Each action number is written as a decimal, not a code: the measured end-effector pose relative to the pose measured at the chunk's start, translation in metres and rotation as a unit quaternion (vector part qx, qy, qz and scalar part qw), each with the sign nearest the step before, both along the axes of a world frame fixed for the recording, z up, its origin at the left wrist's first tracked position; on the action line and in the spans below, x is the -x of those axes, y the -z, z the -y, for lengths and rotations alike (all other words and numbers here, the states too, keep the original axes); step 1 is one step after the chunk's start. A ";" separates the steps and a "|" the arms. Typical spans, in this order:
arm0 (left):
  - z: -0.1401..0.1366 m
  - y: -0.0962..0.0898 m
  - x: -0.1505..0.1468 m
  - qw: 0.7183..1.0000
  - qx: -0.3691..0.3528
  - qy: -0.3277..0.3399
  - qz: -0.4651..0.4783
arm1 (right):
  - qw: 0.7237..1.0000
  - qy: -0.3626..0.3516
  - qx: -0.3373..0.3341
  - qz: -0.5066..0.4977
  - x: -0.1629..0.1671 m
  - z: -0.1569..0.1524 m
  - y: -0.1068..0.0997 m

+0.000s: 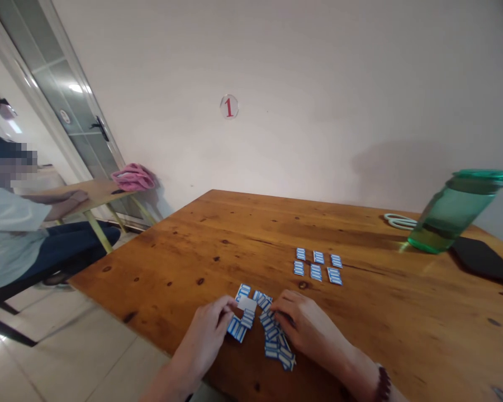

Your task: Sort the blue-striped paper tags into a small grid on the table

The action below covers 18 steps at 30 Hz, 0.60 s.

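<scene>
My left hand (207, 332) is at the table's near side, its fingers bent and closed at the left edge of a small blank white card (247, 303). Around those fingertips lie small blue-and-white striped cards (237, 328), some overlapping. My right hand (308, 321) rests over a loose pile of similar cards (272, 334), fingers curled down onto its upper right side. Whatever its fingertips pinch is hidden behind the hand. Farther back, several striped cards (316, 272) are laid out apart in two rows.
At the right stand a green water bottle (455, 212), a coiled pale cable (400, 221) and a dark flat object (486, 259) on the wooden table (218, 234). A wall is behind. To the left, a person (12, 223) sits at another table holding a pink cloth item (133, 177).
</scene>
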<state>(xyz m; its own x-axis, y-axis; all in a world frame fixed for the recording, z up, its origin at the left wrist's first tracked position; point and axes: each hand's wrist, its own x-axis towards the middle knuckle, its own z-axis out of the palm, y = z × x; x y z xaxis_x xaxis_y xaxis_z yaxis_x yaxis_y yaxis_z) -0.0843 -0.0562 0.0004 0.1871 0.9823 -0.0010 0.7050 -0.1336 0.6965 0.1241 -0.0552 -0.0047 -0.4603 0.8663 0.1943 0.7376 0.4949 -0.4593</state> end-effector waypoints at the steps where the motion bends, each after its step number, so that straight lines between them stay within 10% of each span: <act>1: 0.000 0.000 0.000 1.000 -0.005 -0.011 0.011 | 1.000 0.008 -0.006 -0.009 0.000 -0.001 0.000; 9: 0.001 -0.004 -0.014 0.967 -0.059 -0.096 0.230 | 0.989 0.036 -0.025 -0.140 0.000 -0.001 -0.006; 18: 0.002 0.005 -0.054 0.931 -0.050 -0.101 0.348 | 0.914 0.036 0.168 -0.368 0.007 0.002 0.002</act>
